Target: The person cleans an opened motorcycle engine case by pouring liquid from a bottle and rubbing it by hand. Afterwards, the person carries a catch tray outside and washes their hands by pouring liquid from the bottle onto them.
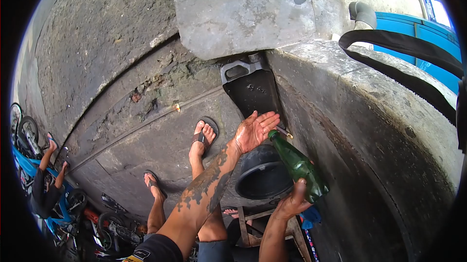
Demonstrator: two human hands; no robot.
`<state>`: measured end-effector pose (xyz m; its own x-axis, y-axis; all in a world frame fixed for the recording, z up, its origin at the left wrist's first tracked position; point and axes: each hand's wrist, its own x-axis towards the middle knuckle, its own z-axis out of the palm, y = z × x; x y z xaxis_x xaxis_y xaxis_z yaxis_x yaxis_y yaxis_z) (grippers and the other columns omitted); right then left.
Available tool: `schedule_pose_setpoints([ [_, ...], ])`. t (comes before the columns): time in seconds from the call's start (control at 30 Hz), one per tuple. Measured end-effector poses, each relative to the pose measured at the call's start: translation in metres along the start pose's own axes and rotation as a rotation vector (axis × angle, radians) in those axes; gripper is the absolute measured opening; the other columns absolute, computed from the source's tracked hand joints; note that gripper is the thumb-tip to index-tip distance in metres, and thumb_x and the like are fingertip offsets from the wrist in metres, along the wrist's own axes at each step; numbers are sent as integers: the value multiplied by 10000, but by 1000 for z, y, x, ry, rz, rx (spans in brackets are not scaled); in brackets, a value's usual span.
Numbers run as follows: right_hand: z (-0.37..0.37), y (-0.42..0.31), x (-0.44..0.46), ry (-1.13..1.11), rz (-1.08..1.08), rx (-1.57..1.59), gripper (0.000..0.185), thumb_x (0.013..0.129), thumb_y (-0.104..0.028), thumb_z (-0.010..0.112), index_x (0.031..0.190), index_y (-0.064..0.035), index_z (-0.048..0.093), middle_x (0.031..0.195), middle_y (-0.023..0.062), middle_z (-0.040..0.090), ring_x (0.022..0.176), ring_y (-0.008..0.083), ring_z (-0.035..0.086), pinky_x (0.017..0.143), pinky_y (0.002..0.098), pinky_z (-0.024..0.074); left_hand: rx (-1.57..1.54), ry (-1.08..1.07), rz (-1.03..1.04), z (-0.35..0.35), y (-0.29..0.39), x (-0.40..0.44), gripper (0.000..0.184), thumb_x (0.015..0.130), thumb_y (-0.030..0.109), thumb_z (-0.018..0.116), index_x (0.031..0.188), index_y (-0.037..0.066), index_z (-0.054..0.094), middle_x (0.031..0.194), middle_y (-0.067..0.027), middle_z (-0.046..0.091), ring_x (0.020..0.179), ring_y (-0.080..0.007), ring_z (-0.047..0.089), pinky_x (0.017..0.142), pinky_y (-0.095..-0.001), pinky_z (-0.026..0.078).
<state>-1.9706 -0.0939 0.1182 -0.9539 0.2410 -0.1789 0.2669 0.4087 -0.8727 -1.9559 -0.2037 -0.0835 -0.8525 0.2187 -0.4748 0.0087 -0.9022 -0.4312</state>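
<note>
My left hand is palm up with its fingers stretched out, holding nothing, and its palm looks wet. My right hand grips a green plastic bottle near its base. The bottle tilts so that its neck points at my left palm, close to the heel of the hand. I cannot make out whether liquid is leaving it. Below my left hand sits a round black tub. Beyond my fingers lies a cut-open black jerrycan with dark contents. A thin stick-like tool shows beside my fingertips.
A concrete wall runs along the right, with a black strap over it. A wooden stool stands near my legs. My sandalled feet rest on the paving. At far left are bicycles and another person's legs.
</note>
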Motion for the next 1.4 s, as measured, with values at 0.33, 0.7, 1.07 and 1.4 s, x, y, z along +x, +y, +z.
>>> schedule_pose_setpoints([
  [0.33, 3, 7, 5, -16, 6, 24, 364, 893, -19, 599, 1231, 87, 518, 1198, 196, 591, 996, 236, 620, 823, 335, 528, 238, 85, -74, -1, 3, -8, 666, 1008, 502, 322, 1431, -13, 334, 1477, -144, 390, 1338, -225, 412, 1106, -337, 326],
  [0.7, 25, 58, -13, -450, -292, -143, 535, 825, -168, 712, 1275, -28, 460, 1334, 211, 512, 1285, 366, 456, 1084, 462, 347, 544, 370, -290, 51, -4, -26, 404, 889, 420, 659, 1160, 141, 550, 1028, -57, 650, 929, -150, 649, 754, -312, 555],
  [1.07, 103, 145, 83, -565, 751, 68, 421, 981, -404, 505, 1001, -6, 641, 984, 111, 683, 924, 227, 677, 812, 344, 518, 1775, 656, -258, 51, 17, -60, 701, 731, 406, 748, 1238, 6, 474, 1061, -243, 654, 986, -384, 649, 851, -440, 494],
  [1.4, 171, 177, 123, -990, 951, -192, 505, 953, -445, 534, 794, 25, 633, 722, 153, 663, 609, 259, 680, 588, 368, 596, 2207, 574, -456, 134, 8, -101, 564, 811, 312, 662, 1205, -12, 422, 962, -245, 663, 912, -412, 661, 803, -468, 525],
])
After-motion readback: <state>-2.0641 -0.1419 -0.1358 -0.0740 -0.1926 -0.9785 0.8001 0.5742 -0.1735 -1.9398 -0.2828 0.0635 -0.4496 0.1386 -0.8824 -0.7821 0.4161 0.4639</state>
